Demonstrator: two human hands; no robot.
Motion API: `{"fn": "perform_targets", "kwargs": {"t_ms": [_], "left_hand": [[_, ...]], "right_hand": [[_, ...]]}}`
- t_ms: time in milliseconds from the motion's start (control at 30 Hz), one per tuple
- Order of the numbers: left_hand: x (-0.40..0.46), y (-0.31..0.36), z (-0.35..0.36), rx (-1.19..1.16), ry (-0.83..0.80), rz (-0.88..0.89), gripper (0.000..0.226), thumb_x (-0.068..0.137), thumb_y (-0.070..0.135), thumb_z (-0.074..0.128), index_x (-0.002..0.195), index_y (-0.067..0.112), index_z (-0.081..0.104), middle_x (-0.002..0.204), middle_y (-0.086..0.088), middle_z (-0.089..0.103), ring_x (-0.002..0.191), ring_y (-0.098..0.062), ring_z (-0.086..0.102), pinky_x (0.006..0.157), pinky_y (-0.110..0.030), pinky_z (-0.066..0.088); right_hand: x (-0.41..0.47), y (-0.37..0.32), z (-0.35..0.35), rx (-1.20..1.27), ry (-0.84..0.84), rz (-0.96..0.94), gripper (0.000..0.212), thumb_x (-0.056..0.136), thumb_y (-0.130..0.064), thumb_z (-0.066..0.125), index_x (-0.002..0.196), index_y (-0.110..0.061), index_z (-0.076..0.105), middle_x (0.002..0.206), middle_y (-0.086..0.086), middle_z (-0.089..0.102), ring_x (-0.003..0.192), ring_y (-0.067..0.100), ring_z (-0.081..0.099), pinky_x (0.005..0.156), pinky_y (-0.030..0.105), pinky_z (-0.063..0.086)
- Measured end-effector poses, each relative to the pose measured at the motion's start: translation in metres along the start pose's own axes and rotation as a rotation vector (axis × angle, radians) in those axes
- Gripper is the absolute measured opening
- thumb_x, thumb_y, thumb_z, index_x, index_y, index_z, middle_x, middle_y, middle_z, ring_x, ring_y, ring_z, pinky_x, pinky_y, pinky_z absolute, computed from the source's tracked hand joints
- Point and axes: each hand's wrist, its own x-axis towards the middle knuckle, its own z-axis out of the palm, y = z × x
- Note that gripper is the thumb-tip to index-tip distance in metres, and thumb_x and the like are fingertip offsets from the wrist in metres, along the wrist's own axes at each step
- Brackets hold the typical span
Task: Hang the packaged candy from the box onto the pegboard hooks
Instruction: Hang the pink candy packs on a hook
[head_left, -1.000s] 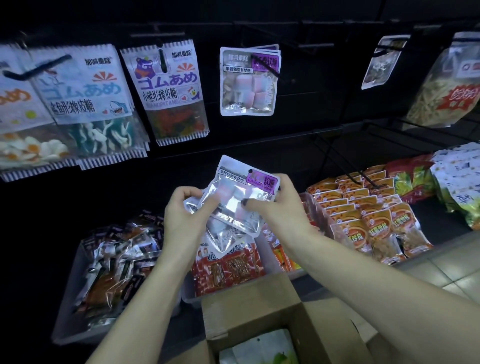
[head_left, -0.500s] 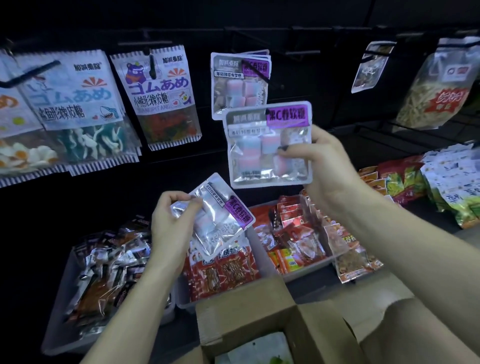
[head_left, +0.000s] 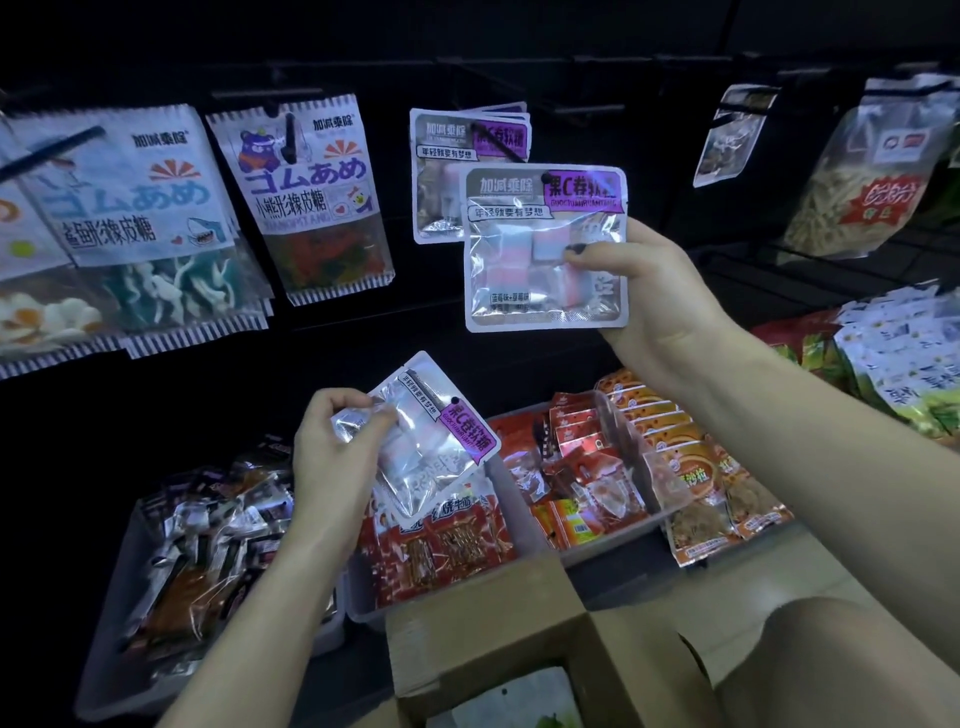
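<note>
Raised candy pack (head_left: 545, 249), label "果C卷软糖"

Grey plastic bin w/ dark-wrapped snack packs (head_left: 171, 561) at lower-left edge of shelf. Just right of it, clear bin w/ red jerky packs (head_left: 441, 551), then clear bin w/ red & orange sachets (head_left: 582, 467). Row of orange-brown pouches (head_left: 696, 457) toward right edge. Green & white bags (head_left: 893, 364) at far right. Clear bag of pale strips w/ red label (head_left: 862, 182) hangs upper right.
</note>
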Motion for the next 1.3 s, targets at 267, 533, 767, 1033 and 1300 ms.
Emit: {"fn": "perform_targets", "kwargs": {"t_ms": [267, 533, 767, 1033, 1300], "left_hand": [[0.003, -0.003, -0.001, -0.004, 0.019, 0.000, 0.017, 0.096, 0.011, 0.070, 0.105, 0.006, 0.057, 0.109, 0.007, 0.067, 0.052, 0.009, 0.059, 0.052, -0.010, 0.047], [0.010, -0.007, -0.007, 0.004, 0.054, 0.029, 0.015, 0.095, 0.013, 0.072, 0.102, 0.013, 0.058, 0.093, 0.020, 0.070, 0.051, 0.005, 0.055, 0.053, -0.020, 0.048], [0.014, -0.003, -0.007, -0.004, 0.062, 0.064, 0.019, 0.094, 0.009, 0.073, 0.100, 0.021, 0.060, 0.105, 0.019, 0.065, 0.060, -0.002, 0.059, 0.064, -0.037, 0.054], [0.014, -0.002, -0.004, -0.072, 0.082, 0.081, 0.026, 0.094, 0.010, 0.074, 0.114, 0.022, 0.061, 0.099, 0.021, 0.068, 0.080, 0.005, 0.068, 0.062, -0.016, 0.053], [-0.008, 0.001, -0.007, -0.237, 0.046, -0.006, 0.019, 0.098, 0.002, 0.066, 0.114, 0.010, 0.059, 0.114, -0.008, 0.066, 0.087, -0.012, 0.073, 0.066, -0.023, 0.058]], "right_hand": [[0.023, 0.007, 0.003, 0.045, 0.007, 0.067, 0.048, 0.087, -0.002, 0.069, 0.133, 0.007, 0.058, 0.130, 0.023, 0.068, 0.112, 0.036, 0.071, 0.091, 0.041, 0.053], [0.080, 0.022, 0.016, 0.131, 0.050, 0.189, 0.042, 0.078, -0.013, 0.084, 0.118, -0.006, 0.075, 0.140, 0.011, 0.064, 0.124, 0.028, 0.066, 0.092, 0.041, 0.062], [0.117, 0.028, 0.038, 0.157, 0.071, 0.221, 0.096, 0.055, -0.019, 0.093, 0.141, -0.006, 0.052, 0.149, 0.015, 0.050, 0.123, 0.038, 0.063, 0.087, 0.044, 0.064], [0.090, 0.029, 0.045, -0.041, 0.009, 0.469, 0.080, 0.092, -0.043, 0.074, 0.152, -0.005, 0.037, 0.135, 0.023, 0.056, 0.115, 0.033, 0.066, 0.102, 0.045, 0.056], [-0.005, 0.088, 0.022, -0.260, -0.451, 0.670, 0.045, 0.090, -0.047, 0.072, 0.122, -0.016, 0.067, 0.118, 0.012, 0.074, 0.108, 0.028, 0.072, 0.104, 0.048, 0.055]]}}
